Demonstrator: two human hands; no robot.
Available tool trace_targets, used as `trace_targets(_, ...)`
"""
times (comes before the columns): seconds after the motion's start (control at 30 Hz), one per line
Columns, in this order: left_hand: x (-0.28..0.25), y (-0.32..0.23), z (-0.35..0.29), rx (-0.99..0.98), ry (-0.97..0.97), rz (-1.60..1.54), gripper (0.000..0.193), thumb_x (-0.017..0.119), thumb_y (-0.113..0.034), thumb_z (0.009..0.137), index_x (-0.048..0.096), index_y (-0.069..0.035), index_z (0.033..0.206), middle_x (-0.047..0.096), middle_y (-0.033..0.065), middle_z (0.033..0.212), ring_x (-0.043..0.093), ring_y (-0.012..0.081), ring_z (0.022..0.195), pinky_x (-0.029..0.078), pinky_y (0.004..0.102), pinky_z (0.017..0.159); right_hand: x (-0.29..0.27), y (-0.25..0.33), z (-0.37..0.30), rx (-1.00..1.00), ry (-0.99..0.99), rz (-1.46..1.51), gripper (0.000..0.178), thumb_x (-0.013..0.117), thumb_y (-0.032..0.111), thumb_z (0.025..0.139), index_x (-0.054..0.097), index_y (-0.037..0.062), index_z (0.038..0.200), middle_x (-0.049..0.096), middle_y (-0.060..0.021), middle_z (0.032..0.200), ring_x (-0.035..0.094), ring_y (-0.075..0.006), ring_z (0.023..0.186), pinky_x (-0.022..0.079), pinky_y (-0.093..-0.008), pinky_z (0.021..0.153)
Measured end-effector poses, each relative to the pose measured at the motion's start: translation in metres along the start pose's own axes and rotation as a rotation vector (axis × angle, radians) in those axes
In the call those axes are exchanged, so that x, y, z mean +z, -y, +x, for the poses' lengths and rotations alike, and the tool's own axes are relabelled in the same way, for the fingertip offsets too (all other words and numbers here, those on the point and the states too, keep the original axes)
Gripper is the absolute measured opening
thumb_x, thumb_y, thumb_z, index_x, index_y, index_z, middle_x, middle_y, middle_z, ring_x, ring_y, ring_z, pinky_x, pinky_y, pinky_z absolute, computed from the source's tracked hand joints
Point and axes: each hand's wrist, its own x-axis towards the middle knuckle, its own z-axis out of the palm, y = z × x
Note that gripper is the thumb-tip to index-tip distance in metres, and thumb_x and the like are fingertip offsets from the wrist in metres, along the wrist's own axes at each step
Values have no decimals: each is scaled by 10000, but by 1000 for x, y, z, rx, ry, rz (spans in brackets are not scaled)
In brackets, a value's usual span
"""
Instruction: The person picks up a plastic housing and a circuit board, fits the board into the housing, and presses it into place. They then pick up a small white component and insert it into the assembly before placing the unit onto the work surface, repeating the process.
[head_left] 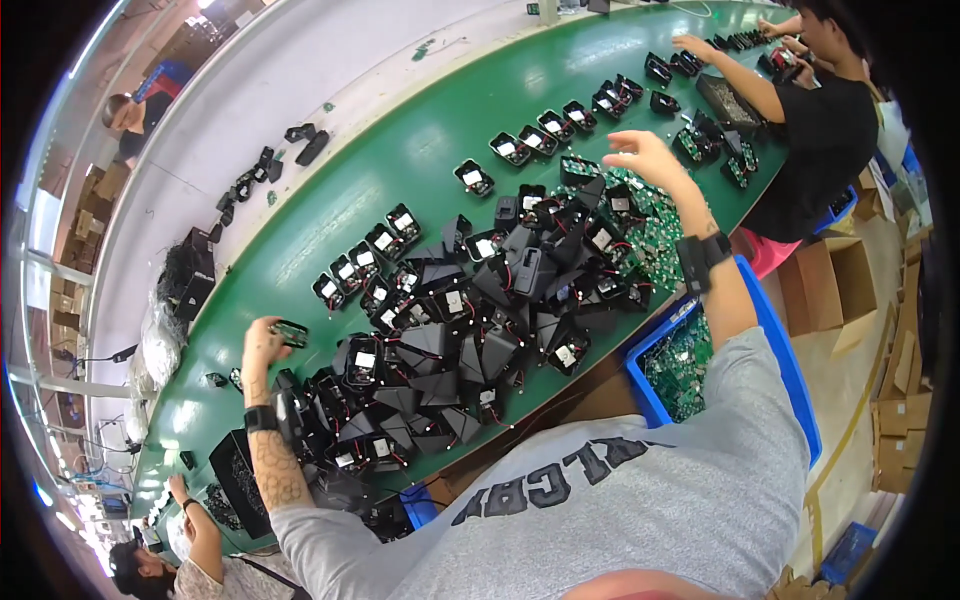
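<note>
At the left of the green table, my left hand (262, 348) grips a small black plastic housing (291, 333) by one end. On the right, my right hand (645, 160) hovers with fingers apart and nothing in them. Below it lies a heap of green circuit boards (652, 225). Between my arms spreads a large pile of black housings (480, 345), many with white parts and red wires inside. Open black housings stand in short rows beyond the pile, one group (362, 255) toward the left and another (540, 138) toward the right.
A blue bin (765, 310) of circuit boards stands by my right side. Co-workers sit at the right (820, 140) and lower left (225, 575). Black trays (240, 475) stand on the green table (330, 190). An open cardboard box (835, 285) sits on the floor.
</note>
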Motion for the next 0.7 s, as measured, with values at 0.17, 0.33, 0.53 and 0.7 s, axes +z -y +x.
trace_targets(0.17, 19, 17, 10, -30, 104, 177, 346, 601, -20, 751, 633, 14, 1094, 683, 166, 824, 681, 254, 688, 550, 356, 645, 24, 5, 30, -158, 134, -347, 666, 795, 319, 651, 600, -10, 1196, 628, -177, 1169, 620, -284, 1040, 482, -343, 910)
trace_targets(0.33, 13, -68, -49, 370, -388, 290, 344, 595, -86, 859, 594, -13, 1196, 658, 155, 1049, 668, 152, 716, 521, 280, 579, 35, 31, 35, -157, 284, -326, 361, 727, 220, 674, 698, -3, 957, 692, -163, 930, 669, -269, 849, 521, -350, 766)
trace_targets(0.53, 35, -216, -177, 436, -22, -437, 353, 648, -103, 843, 607, -50, 1190, 667, 115, 1023, 640, 147, 681, 507, 250, 589, 52, 20, 42, -368, 226, -309, 397, 721, 232, 717, 656, -12, 1025, 671, -167, 947, 646, -278, 887, 508, -347, 806)
trace_targets(0.7, 70, -204, -192, 391, -14, -603, 316, 627, -48, 859, 620, -62, 1175, 668, 79, 1013, 646, 100, 697, 496, 206, 550, 61, 28, 33, -368, 251, -438, 560, 719, 327, 669, 632, -22, 1098, 645, -204, 1045, 602, -350, 996, 483, -396, 883)
